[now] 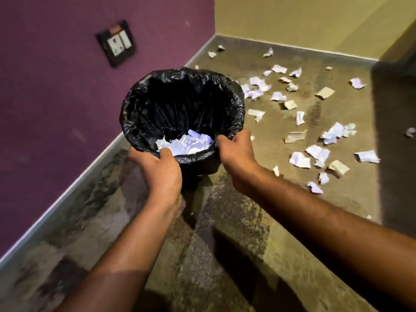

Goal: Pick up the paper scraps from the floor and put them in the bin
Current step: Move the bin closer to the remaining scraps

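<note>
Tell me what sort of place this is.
Probably a bare corner of a room indoors: a purple wall with a switch plate meets a yellow wall over a stone-like floor littered with paper scraps.

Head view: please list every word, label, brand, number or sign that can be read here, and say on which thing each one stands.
None can be read in this view.
Switch plate on the purple wall: any marks on it are too blurred to read.
Paper scraps on the floor and paper scraps in the bin: no legible writing shows.
Black bin liner: no print is visible.
</note>
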